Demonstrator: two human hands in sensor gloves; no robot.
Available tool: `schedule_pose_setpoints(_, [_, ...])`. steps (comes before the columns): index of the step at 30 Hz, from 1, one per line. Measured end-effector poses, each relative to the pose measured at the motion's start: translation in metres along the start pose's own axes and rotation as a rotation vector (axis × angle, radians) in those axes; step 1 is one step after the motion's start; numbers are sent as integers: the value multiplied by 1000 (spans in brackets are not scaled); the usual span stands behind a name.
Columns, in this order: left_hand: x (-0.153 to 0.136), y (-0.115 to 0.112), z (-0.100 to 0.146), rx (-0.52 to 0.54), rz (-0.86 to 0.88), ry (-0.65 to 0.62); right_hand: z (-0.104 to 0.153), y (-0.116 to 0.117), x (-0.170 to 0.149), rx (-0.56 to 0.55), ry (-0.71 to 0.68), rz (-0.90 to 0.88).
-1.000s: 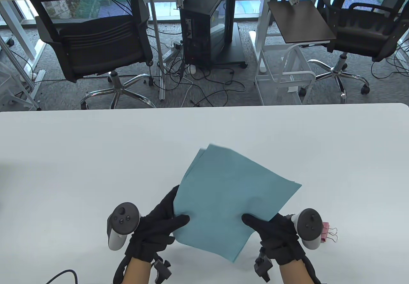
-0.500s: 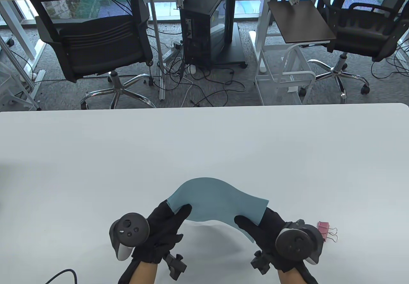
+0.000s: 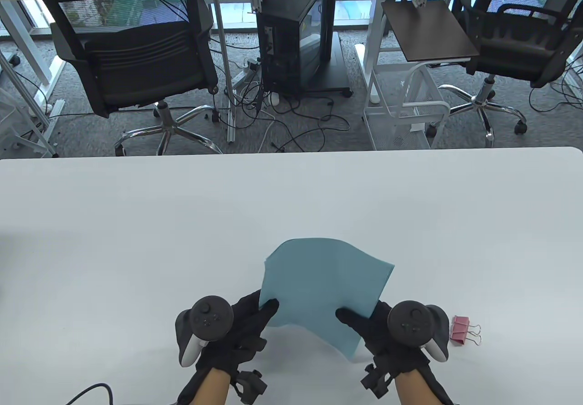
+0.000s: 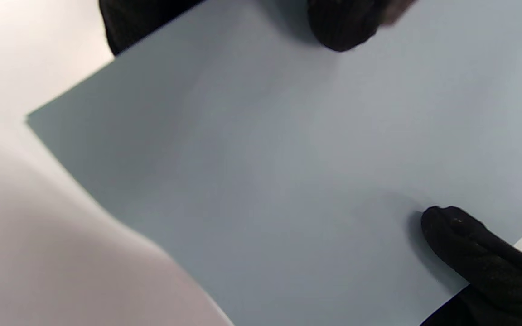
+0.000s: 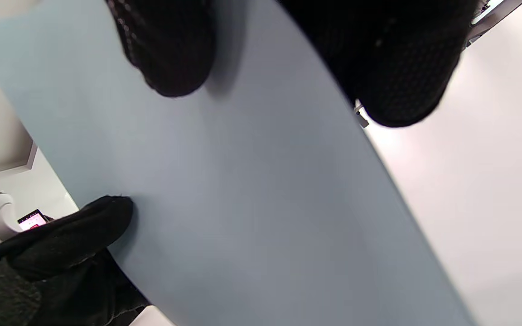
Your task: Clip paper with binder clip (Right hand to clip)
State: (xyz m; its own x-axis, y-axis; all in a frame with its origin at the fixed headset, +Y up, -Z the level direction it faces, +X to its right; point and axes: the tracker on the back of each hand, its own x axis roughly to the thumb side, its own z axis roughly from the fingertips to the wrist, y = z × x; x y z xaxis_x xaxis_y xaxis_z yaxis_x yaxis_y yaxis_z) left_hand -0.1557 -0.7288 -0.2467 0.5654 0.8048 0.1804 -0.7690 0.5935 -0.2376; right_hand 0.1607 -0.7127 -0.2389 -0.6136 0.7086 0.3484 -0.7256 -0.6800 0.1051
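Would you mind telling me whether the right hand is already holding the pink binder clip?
No, the binder clip lies on the table beside the right hand, which grips the paper.

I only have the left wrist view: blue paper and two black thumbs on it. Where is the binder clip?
Observer: The pink binder clip lies on the white table, just right of the right hand, untouched.
Operator: Is the right hand free to take it?
Observer: No. In the table view it grips the paper by its right edge, thumb on top.
Operator: And the left hand?
Observer: The left hand grips the near left corner; the sheet bows between the hands, its far edge off the table.
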Motion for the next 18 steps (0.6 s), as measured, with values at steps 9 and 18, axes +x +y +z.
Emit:
schedule_pose_setpoints(9, [43,52,21,173,-315,-37,10,-26,3,-246,22,78])
schedule_pose_setpoints(18, [71,67,36,225,-746,-68,15,-36,17,-231,-60,196])
